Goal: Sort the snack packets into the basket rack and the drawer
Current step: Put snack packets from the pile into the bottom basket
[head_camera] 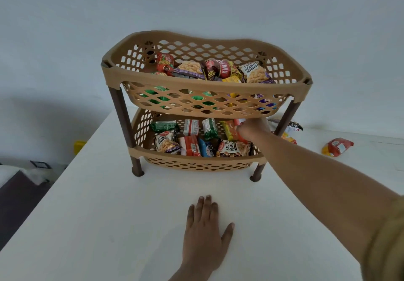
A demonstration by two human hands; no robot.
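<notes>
A small red-and-white snack packet (pixel 239 121) sat at the right end of the lower tier of the tan, lattice-sided plastic two-tier basket rack (pixel 218 88). It was just under the floor of the upper tier and poked out above the right hand (pixel 251 130). That hand reached in from the right with the arm stretched across the front corner. It looked bunched round the packet, though the fingers themselves faced away and were hidden. Below it the lower basket (pixel 192 157) held a loose row of packets: green, red, blue and salted-peanut ones. The upper basket was heaped fuller.

The left hand (pixel 205 232) lay flat, palm down, on the white table (pixel 109 215) in front of the rack's middle. Its fingers were straight and together, the thumb was spread, and it held nothing.

The unsorted packets lay to the right of the rack, well apart from the left hand and on the right arm's side. A crumpled red-and-orange packet (pixel 337 147) lay alone, its long axis running roughly left to right. A black-and-white packet (pixel 294 127) lay just behind the rack's right front post. I judged that the right hand was better placed to fetch either one. No drawer was in view.
</notes>
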